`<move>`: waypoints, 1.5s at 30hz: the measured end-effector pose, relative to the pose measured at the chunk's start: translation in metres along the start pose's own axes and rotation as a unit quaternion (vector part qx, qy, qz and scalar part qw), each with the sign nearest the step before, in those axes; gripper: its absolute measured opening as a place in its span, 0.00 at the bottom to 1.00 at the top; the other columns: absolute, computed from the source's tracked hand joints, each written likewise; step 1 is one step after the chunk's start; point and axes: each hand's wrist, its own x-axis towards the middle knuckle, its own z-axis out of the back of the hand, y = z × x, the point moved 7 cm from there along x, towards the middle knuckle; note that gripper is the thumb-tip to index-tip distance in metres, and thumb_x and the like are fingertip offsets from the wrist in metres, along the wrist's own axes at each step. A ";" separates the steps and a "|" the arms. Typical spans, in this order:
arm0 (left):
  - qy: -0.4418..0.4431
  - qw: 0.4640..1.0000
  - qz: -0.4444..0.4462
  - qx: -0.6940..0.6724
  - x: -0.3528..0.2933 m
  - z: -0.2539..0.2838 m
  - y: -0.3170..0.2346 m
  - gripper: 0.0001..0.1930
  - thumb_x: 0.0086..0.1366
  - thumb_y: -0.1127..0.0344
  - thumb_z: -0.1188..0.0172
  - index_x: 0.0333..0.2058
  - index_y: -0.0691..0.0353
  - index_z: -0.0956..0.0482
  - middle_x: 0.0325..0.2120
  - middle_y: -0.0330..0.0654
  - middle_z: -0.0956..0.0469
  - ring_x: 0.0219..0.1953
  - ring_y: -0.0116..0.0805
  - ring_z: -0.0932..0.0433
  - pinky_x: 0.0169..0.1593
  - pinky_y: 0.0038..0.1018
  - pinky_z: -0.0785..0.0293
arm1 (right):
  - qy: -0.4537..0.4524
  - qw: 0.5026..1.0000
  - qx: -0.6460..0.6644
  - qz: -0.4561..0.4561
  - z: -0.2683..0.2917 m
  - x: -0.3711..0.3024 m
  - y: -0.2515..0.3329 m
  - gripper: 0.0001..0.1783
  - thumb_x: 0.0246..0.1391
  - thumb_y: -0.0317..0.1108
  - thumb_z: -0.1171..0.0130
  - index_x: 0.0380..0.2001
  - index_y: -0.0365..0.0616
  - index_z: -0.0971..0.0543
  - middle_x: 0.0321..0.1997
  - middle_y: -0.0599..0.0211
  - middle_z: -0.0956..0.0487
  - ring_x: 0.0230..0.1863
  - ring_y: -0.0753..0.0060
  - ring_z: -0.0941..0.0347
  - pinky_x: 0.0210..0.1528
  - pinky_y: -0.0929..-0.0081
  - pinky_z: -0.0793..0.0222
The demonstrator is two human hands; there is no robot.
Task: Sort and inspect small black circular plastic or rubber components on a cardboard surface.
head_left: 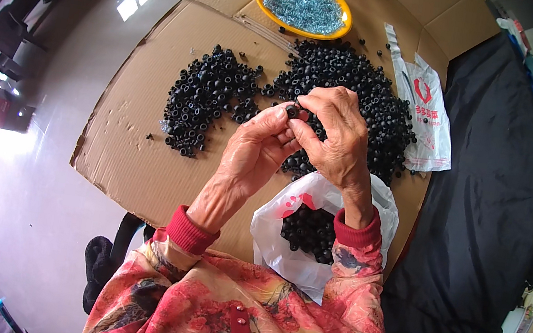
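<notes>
My left hand [258,139] and my right hand [335,130] meet above the cardboard, fingertips pinched together. Between them is a small round black part [292,111] with a hole in its end; the left thumb and fingers grip it while the right fingers press at its top. Whether it is one piece or two joined cannot be made out. Under and beyond my hands lie two heaps of small black parts, a left heap [204,99] and a larger right heap [362,77]. Below my right wrist a white plastic bag [267,232] stands open, with black round pieces [309,231] inside.
A yellow oval dish [261,1] of small clear bluish pieces [304,7] stands at the far side of the cardboard sheet [126,138]. A flat white plastic bag [431,146] lies at the right edge. Black cloth [479,219] covers something further right.
</notes>
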 end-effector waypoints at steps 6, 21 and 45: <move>-0.013 1.000 -0.002 0.023 0.000 0.002 0.002 0.12 0.63 0.66 0.49 0.42 0.65 0.28 0.38 0.41 0.24 0.40 0.30 0.26 0.49 0.31 0.31 | -0.010 0.999 0.005 0.032 0.000 -0.001 0.002 0.14 0.35 0.23 0.37 0.30 0.37 0.26 0.32 0.61 0.27 0.35 0.60 0.29 0.42 0.64 0.34; 0.013 1.000 -0.020 0.021 0.000 -0.005 0.001 0.12 0.63 0.67 0.49 0.42 0.68 0.28 0.37 0.41 0.25 0.38 0.31 0.26 0.49 0.30 0.31 | -0.026 0.994 0.000 0.102 -0.002 -0.005 0.006 0.13 0.37 0.20 0.39 0.31 0.34 0.27 0.31 0.58 0.29 0.33 0.60 0.31 0.39 0.65 0.33; -0.125 0.943 -0.089 0.295 -0.012 0.025 -0.062 0.13 0.61 0.65 0.43 0.41 0.68 0.26 0.31 0.41 0.23 0.32 0.25 0.25 0.39 0.23 0.28 | 0.344 0.937 0.064 -0.025 0.020 -0.083 0.008 0.10 0.33 0.29 0.37 0.23 0.40 0.25 0.26 0.65 0.27 0.32 0.63 0.31 0.39 0.68 0.39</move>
